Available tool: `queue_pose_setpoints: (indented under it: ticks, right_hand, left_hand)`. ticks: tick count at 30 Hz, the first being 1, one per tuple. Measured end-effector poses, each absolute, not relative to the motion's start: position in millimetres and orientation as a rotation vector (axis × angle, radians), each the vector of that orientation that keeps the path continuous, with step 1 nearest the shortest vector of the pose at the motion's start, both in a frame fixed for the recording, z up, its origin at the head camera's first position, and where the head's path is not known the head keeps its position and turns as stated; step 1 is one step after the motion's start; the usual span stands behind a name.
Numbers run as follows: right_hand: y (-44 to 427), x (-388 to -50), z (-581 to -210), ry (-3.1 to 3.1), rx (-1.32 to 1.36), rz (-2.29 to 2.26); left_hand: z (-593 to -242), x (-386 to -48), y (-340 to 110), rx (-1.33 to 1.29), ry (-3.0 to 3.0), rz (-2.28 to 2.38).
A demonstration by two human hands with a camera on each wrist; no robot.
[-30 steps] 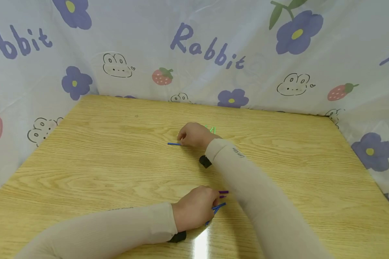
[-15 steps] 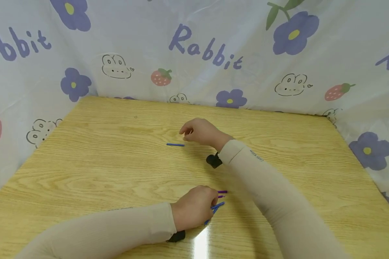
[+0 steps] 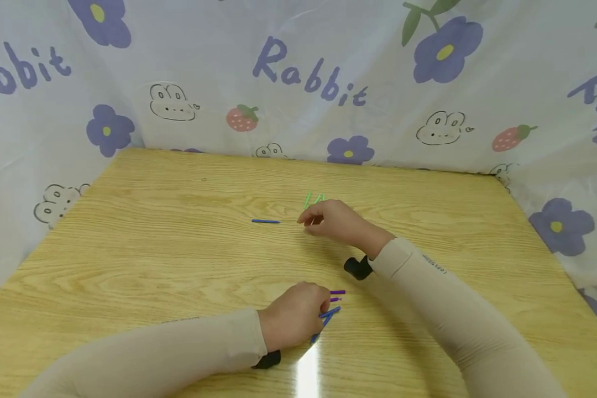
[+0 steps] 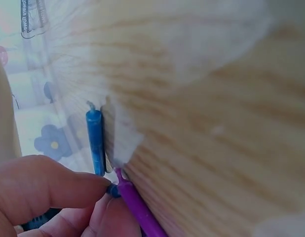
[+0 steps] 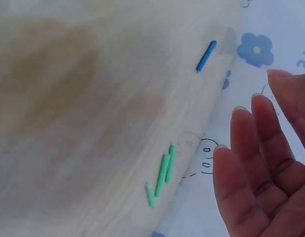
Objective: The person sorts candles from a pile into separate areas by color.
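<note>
Seen from above, a pale wood table reaches back to a white cloth printed with rabbits and flowers. At the left there is broad room for moving before the table's slanting left edge. Next comes a lone blue stick, lying flat and well apart from everything but the right hand. Nearer the viewer, the left hand rests low; its thumb and a finger close together on the end of a pinched blue stick. A loose blue stick lies just beside it, and two purple sticks poke out past the fingers. Farther back, three green sticks lie near the far edge — a push that way could send them against the cloth. Rightmost, the right hand hangs above the table, its fingers loosely bent, well parted from the thumb, holding nothing. The risk looks greatest at the left hand: sticks are so close that lifting one could drag or roll its neighbours, and a grip on so little of one end might slip. Right of the right sleeve, wide wood runs to the right edge.
</note>
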State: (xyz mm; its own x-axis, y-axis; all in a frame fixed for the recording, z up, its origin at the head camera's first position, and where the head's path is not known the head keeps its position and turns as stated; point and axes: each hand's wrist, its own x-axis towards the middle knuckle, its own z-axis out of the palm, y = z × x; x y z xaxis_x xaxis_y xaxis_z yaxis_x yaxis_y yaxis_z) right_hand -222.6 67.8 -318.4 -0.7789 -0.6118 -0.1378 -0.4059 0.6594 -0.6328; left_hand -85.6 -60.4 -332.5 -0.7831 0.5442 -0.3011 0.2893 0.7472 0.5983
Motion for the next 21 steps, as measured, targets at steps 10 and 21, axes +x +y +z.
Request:
queue_pose_setpoints:
  ticks: [10, 21]
  right_hand:
    - [96, -194, -322, 2.566, -0.81, -0.914]
    - [117, -171, -327, 2.594, -0.901, -0.934]
  left_hand:
    - [-334, -87, -62, 0.68, 2.541, 0.757]
    - [-327, -87, -65, 0.666, 2.52, 0.863]
